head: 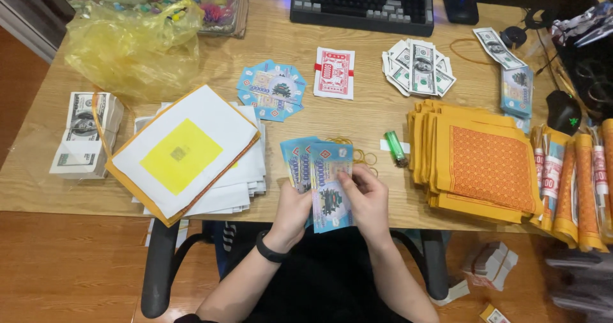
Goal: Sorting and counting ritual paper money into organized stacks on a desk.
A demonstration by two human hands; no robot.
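Both hands' grip closed on fanned blue notes (322,179), left hand (290,211), right hand (367,198), yellow plastic bag (131,45) contents unclear

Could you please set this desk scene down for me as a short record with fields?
left hand: holds a fan of blue paper notes from below
right hand: fingers on the top note
just behind hands: rubber bands, green lighter
left of hands: white sheets with yellow square
right of hands: orange paper stack
surface: wooden desk
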